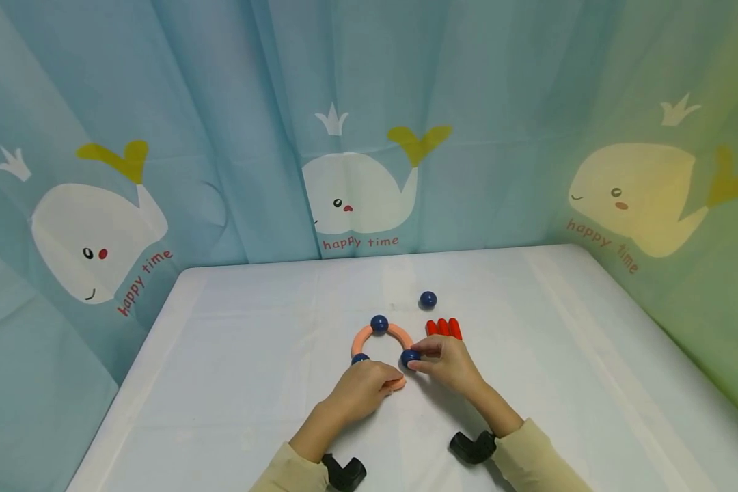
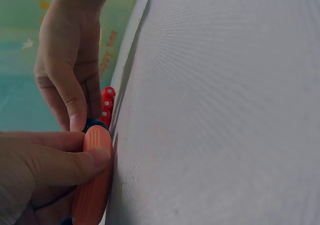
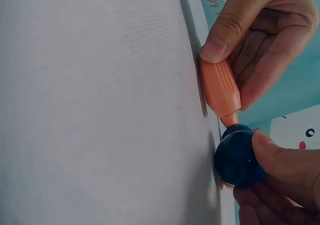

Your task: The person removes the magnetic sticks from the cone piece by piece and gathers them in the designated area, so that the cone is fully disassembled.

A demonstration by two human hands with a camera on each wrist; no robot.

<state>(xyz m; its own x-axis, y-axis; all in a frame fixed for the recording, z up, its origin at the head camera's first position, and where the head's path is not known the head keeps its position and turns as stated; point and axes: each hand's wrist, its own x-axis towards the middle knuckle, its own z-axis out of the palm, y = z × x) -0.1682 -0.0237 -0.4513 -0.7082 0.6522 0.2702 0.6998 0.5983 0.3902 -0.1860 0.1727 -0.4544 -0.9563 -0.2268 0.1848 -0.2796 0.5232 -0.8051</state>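
Note:
Curved orange pieces and blue balls form a ring on the table. My left hand (image 1: 364, 389) pinches an orange curved piece (image 3: 219, 85) at the ring's near side, thumb along its ribbed face. On the ring's right, my right hand (image 1: 452, 365) holds a blue ball (image 3: 237, 160) between thumb and fingers. The narrow tip of the orange piece points towards the balls in the right wrist view. Another blue ball (image 1: 379, 324) joins two orange arcs at the far side. At the left, a blue ball (image 1: 360, 357) is partly covered by my left hand.
Just beyond my right hand lie several red rods (image 1: 443, 328) side by side. A loose blue ball (image 1: 428, 300) sits farther back on the white table (image 1: 252, 355). Behind the table hangs a curtain (image 1: 252, 137) with whale prints. Black wrist devices (image 1: 472, 447) hang below both wrists.

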